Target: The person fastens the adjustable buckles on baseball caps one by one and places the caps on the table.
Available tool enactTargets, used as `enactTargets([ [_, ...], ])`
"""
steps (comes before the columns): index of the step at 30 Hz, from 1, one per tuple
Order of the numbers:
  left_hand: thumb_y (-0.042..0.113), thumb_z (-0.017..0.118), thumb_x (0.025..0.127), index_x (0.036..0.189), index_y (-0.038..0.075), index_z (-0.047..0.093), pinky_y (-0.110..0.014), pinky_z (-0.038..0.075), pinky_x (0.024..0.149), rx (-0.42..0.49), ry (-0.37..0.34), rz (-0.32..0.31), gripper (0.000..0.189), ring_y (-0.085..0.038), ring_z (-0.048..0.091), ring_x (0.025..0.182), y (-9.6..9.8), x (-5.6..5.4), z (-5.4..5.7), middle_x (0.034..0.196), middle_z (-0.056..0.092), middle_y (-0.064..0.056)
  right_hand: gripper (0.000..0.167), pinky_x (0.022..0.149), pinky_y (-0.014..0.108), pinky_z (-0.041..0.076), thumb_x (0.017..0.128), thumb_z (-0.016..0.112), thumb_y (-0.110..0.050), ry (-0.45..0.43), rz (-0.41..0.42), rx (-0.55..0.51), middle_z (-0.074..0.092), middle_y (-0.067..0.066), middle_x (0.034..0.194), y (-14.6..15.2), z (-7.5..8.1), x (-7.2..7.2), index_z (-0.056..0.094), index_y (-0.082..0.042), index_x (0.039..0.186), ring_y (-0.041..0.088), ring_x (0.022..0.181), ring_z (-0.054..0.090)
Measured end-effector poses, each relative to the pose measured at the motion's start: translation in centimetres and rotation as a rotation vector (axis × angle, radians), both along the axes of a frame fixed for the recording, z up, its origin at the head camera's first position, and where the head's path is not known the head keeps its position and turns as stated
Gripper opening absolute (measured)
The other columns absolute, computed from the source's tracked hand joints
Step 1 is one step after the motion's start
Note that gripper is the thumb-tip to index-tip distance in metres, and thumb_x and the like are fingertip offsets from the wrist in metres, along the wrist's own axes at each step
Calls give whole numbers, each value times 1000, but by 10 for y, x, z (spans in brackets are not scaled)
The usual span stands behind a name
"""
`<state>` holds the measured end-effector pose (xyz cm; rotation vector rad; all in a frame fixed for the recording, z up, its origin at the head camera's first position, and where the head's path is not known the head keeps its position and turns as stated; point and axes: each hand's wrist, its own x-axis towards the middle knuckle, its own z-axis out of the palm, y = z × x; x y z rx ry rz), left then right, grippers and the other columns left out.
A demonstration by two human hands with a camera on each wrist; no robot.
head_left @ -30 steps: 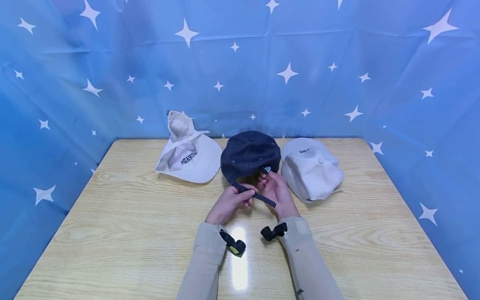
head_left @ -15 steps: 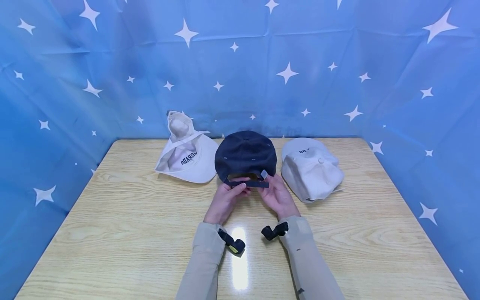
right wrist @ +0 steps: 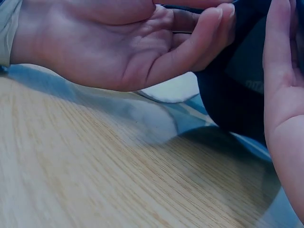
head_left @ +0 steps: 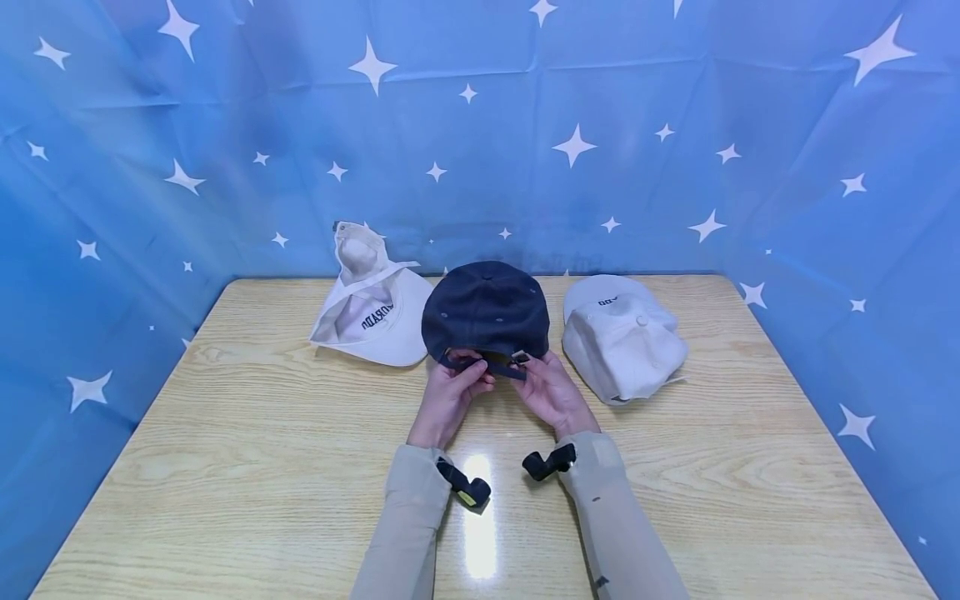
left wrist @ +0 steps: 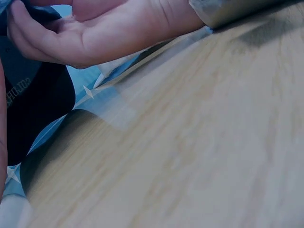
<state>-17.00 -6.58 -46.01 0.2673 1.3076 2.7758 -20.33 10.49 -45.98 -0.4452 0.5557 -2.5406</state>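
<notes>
A dark navy baseball cap is held upside-right at the table's far middle, its back opening towards me. My left hand pinches the cap's back strap between thumb and fingers. On the other side of the opening, my right hand pinches near the small metal buckle, and the strap's free end reaches its fingers. Whether the strap passes through the buckle cannot be made out. The cap's brim hangs beyond the hands in the right wrist view, with faint lettering on it.
A white cap lies at the left, its inside showing and its strap loose. Another off-white cap sits at the right, close to my right hand. Behind the wooden table hangs a blue star-patterned cloth.
The navy cap has shifted a little to the left. Its strap has risen from a downward slant to lie across the opening, and its free end has come close to the buckle.
</notes>
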Motion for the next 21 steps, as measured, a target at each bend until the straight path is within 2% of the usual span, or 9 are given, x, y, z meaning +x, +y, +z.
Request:
enactTargets([
  [3, 5, 60, 84, 95, 5, 53, -26, 52, 63, -26, -8, 10, 13, -17, 59, 69, 1, -1, -1, 82, 58, -7, 20, 77, 28, 50, 86, 53, 5, 5, 1, 3, 59, 9, 95, 0, 0, 0, 52, -5, 102, 19, 86, 60],
  [6, 12, 61, 84, 95, 6, 54, -28, 51, 63, -116, -21, -11, 14, -16, 59, 67, 2, 0, -2, 80, 58, -6, 13, 74, 26, 50, 87, 51, 3, -2, -11, 14, 61, 8, 91, 0, -1, 0, 54, -5, 98, 18, 82, 61],
  [8, 17, 61, 85, 95, 5, 55, -31, 51, 65, -193, -21, -85, 16, -17, 58, 67, 3, 1, -1, 79, 58, -7, 11, 71, 24, 51, 89, 48, 3, -1, -24, 19, 62, 9, 88, 1, -1, 0, 54, -5, 95, 17, 78, 61],
  [11, 20, 60, 86, 98, 3, 58, -35, 51, 69, -299, -6, -246, 22, -17, 59, 70, 3, 5, -1, 86, 60, -7, 12, 67, 23, 50, 90, 45, 3, 2, -33, 8, 62, 11, 85, 1, -3, -1, 55, -4, 93, 17, 74, 60],
  [14, 19, 60, 86, 105, -2, 58, -35, 51, 69, -363, 34, -386, 29, -19, 60, 71, 3, 8, 0, 90, 61, -9, 13, 62, 23, 49, 92, 42, 2, 9, -15, -12, 61, 12, 86, 1, -3, -2, 54, -4, 94, 17, 72, 57],
  [18, 15, 59, 86, 109, -5, 57, -32, 50, 63, -421, 83, -490, 30, -19, 58, 68, 4, 9, 0, 84, 62, -11, 13, 60, 22, 46, 93, 42, -1, 25, 10, -31, 60, 11, 85, 2, -4, -3, 55, -3, 94, 15, 69, 54],
  [21, 11, 58, 87, 107, -7, 58, -31, 50, 62, -458, 105, -526, 27, -18, 56, 67, 5, 9, 0, 84, 62, -14, 14, 65, 21, 47, 93, 42, 0, 24, 21, -63, 60, 11, 87, 2, -5, -3, 55, -2, 96, 15, 71, 55],
])
